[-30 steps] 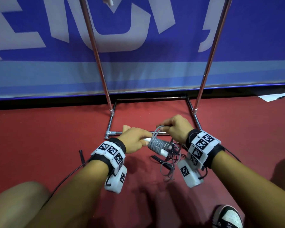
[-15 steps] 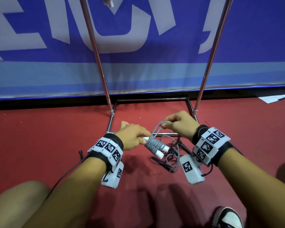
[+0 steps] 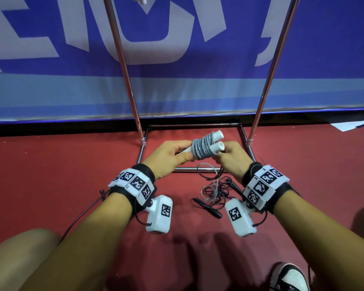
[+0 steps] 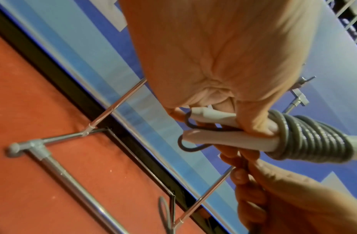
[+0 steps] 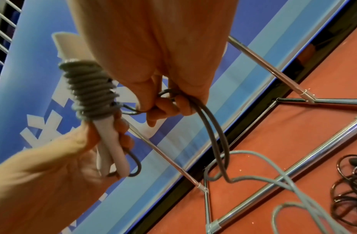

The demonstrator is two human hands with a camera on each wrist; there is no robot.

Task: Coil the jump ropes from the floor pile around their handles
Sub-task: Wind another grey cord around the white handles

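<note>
1. Both hands now sit higher in the head view than half a second ago, and the handles [image 3: 206, 144], which pointed down toward the lower right, now tip their white ends up toward the upper right.
2. A blue banner [image 3: 177, 59] with white letters fills the upper half of the head view; red floor [image 3: 51, 175] fills the lower half.
3. A chrome rack [image 3: 126, 70] stands at centre, its base bars on the floor.
4. The left hand [image 3: 168, 154] curls its fingers around the narrow ends of the two handles, held side by side.
5. The right hand [image 3: 232, 157] pinches the loose grey rope [image 5: 217, 126] just beside the coil [image 3: 201, 149].
6. That coil wraps both handles in tight turns at mid-length, at centre frame above the floor.
7. A pile [image 3: 215, 191] of dark and grey ropes lies on the floor below the hands, near the rack's front bar.
</note>
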